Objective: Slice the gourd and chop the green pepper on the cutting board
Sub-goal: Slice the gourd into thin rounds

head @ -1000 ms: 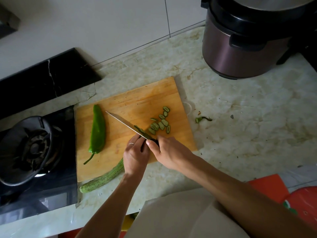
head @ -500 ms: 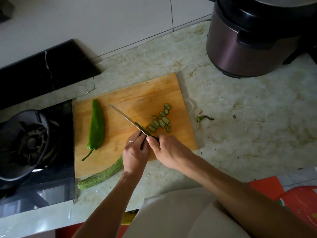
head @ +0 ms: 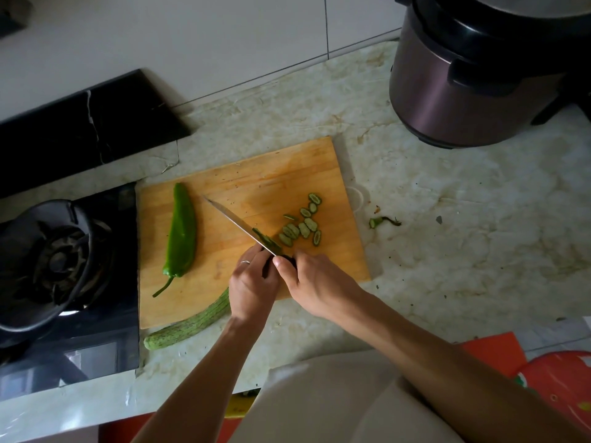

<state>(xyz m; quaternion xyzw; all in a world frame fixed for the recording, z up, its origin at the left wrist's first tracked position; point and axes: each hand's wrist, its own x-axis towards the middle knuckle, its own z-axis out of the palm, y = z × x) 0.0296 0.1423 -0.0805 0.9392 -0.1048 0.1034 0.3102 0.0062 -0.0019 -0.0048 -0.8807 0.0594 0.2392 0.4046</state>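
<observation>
Fingers [head: 256,254] of left hand [head: 252,287] on gourd [head: 188,326]; right hand [head: 315,284] round knife [head: 236,226]

The wooden cutting board [head: 256,174] lies on the marble desk [head: 447,219]. The left hand [head: 252,282] holds the striped gourd [head: 188,327] down; the gourd extends toward 8 o'clock past the board edge. The right hand [head: 316,279] grips the knife [head: 236,223], blade pointing to 10 o'clock. Gourd slices [head: 302,227] lie at 1 o'clock from the hands. The whole green pepper [head: 180,231] lies at 9 o'clock.
</observation>
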